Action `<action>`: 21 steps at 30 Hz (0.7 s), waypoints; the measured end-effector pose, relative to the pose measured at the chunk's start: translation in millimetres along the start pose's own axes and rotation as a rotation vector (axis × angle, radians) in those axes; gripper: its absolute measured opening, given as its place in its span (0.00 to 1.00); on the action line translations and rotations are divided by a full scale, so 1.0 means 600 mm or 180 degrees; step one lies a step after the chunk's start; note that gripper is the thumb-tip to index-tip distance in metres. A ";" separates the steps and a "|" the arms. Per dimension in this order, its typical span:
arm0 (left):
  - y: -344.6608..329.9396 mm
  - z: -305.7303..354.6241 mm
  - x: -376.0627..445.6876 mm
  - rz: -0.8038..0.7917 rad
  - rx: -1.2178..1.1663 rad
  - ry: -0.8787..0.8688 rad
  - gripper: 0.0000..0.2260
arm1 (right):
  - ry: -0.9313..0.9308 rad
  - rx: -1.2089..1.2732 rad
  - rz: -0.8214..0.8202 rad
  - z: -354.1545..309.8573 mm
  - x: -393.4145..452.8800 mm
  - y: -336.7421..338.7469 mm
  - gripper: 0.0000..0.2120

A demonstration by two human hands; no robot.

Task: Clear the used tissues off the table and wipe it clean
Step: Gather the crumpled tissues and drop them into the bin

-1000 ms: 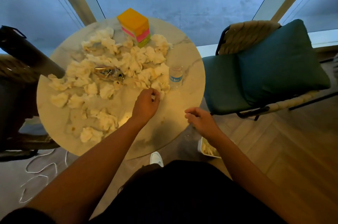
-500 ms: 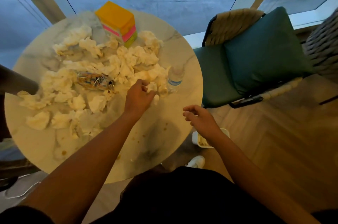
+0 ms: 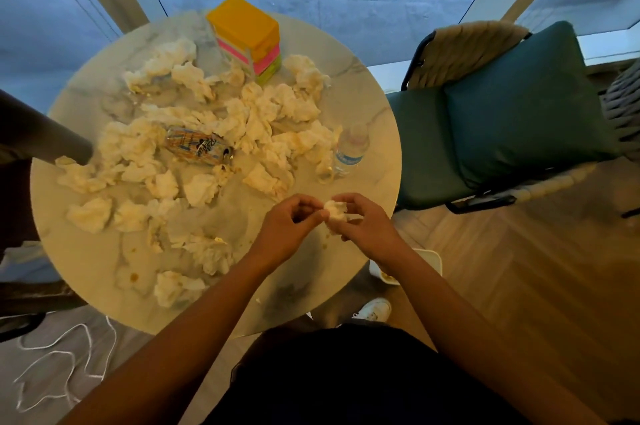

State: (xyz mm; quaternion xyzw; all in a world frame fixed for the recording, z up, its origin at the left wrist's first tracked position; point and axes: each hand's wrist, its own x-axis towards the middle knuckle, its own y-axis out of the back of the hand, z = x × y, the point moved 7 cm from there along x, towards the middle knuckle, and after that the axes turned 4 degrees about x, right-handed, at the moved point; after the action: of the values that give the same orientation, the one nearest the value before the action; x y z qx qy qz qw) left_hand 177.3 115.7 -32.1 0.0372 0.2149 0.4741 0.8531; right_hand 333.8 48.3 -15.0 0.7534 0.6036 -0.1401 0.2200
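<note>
Several crumpled, stained tissues [image 3: 214, 133] lie scattered over the round marble table [image 3: 104, 261]. Above the table's near right edge, both hands meet on one small crumpled tissue [image 3: 336, 211]. My left hand [image 3: 287, 230] pinches its left side with curled fingers. My right hand [image 3: 367, 227] grips it from the right, fingers curled around it. Food spots and crumbs mark the tabletop near my hands.
A crushed can [image 3: 199, 147] lies among the tissues, with a small water bottle [image 3: 349, 154] at the right edge and a stack of coloured boxes [image 3: 247, 36] at the back. A white bin [image 3: 431, 263] stands on the floor beneath my right arm. A green cushioned chair [image 3: 512, 119] is on the right.
My left hand lifted a small tissue from the pile and drew it back toward me. My right hand came up to meet it, and both now hold the tissue.
</note>
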 end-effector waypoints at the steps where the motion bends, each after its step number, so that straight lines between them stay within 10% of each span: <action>1: -0.002 -0.001 0.007 -0.0021 0.0144 -0.0028 0.05 | 0.0000 -0.0038 0.0110 0.003 -0.001 0.005 0.15; 12: -0.051 -0.002 0.177 0.0367 0.1771 -0.0396 0.23 | -0.0187 0.0227 0.0688 0.022 -0.043 0.063 0.12; 21: -0.037 0.001 0.178 0.0749 0.1809 -0.0650 0.05 | -0.0139 0.0398 0.0949 0.033 -0.080 0.085 0.12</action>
State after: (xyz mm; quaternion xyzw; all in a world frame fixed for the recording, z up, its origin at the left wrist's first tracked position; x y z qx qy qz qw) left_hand 244.3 191.7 -72.7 0.3458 0.2462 0.4843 0.7650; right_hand 373.4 -11.4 -1.2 0.8436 0.4703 -0.1595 0.2042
